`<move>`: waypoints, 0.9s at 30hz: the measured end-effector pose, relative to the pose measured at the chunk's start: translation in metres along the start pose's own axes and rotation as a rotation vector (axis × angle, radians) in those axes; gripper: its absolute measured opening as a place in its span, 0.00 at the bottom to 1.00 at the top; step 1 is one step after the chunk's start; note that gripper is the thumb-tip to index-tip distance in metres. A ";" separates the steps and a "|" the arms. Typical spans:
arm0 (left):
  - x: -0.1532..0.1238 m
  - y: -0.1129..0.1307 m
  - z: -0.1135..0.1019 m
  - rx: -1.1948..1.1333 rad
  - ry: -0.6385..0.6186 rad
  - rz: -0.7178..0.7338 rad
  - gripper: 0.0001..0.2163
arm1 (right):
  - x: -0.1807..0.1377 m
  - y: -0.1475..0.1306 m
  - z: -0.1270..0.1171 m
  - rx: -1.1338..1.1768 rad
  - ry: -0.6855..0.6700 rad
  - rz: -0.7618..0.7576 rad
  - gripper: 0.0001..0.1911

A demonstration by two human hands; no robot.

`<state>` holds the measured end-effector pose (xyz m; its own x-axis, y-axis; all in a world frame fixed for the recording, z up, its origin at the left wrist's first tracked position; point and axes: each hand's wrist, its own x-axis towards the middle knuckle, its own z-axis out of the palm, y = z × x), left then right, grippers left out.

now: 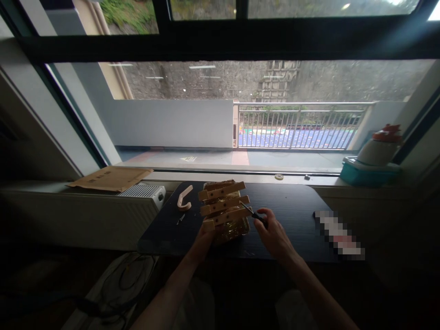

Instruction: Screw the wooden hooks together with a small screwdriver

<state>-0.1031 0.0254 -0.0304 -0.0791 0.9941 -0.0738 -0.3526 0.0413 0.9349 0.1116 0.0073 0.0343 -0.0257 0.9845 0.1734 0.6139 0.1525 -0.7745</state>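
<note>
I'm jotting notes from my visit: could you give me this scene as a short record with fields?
Left hand: at the near-left side of the brown wrapped bundle
Right hand: holding a screwdriver, shaft toward the wooden strips
Strip position: across the bundle
Left of bundle: wooden hook; small metal pieces, perhaps screws
Work surface: dark table
Far right: bottle atop teal box

We cannot see most fingers of the left hand, hidden by wooden bars, nor identify the pixelated item.
</note>
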 end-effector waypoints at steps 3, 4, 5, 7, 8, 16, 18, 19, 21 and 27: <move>0.000 0.000 -0.001 0.024 -0.046 0.025 0.31 | -0.016 -0.012 -0.011 -0.301 -0.055 -0.248 0.13; 0.000 -0.001 -0.002 0.034 -0.056 0.043 0.31 | -0.019 -0.018 -0.013 -0.394 -0.070 -0.316 0.12; 0.000 -0.001 -0.002 0.044 -0.065 0.062 0.31 | -0.021 -0.023 -0.015 -0.472 -0.081 -0.366 0.12; 0.001 -0.002 -0.003 0.059 -0.074 0.094 0.30 | -0.021 -0.033 -0.017 -0.582 -0.098 -0.433 0.12; 0.001 -0.003 -0.004 0.064 -0.079 0.105 0.30 | -0.020 -0.037 -0.017 -0.613 -0.102 -0.461 0.12; 0.004 -0.004 -0.005 0.073 -0.114 0.126 0.31 | -0.011 -0.044 -0.014 -0.648 -0.107 -0.565 0.11; 0.003 -0.003 -0.005 0.065 -0.117 0.129 0.32 | -0.009 -0.042 -0.012 -0.639 -0.116 -0.575 0.10; 0.003 -0.003 -0.005 0.063 -0.119 0.127 0.32 | -0.009 -0.042 -0.011 -0.634 -0.121 -0.579 0.10; 0.002 -0.002 -0.004 0.066 -0.120 0.119 0.31 | -0.007 -0.040 -0.009 -0.627 -0.131 -0.586 0.10; 0.001 -0.001 -0.002 0.080 -0.115 0.127 0.30 | -0.005 -0.048 -0.010 -0.713 -0.153 -0.644 0.07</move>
<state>-0.1045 0.0259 -0.0321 -0.0098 0.9966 0.0820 -0.2710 -0.0815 0.9591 0.0901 -0.0061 0.0766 -0.5951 0.7392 0.3153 0.7789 0.6272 -0.0002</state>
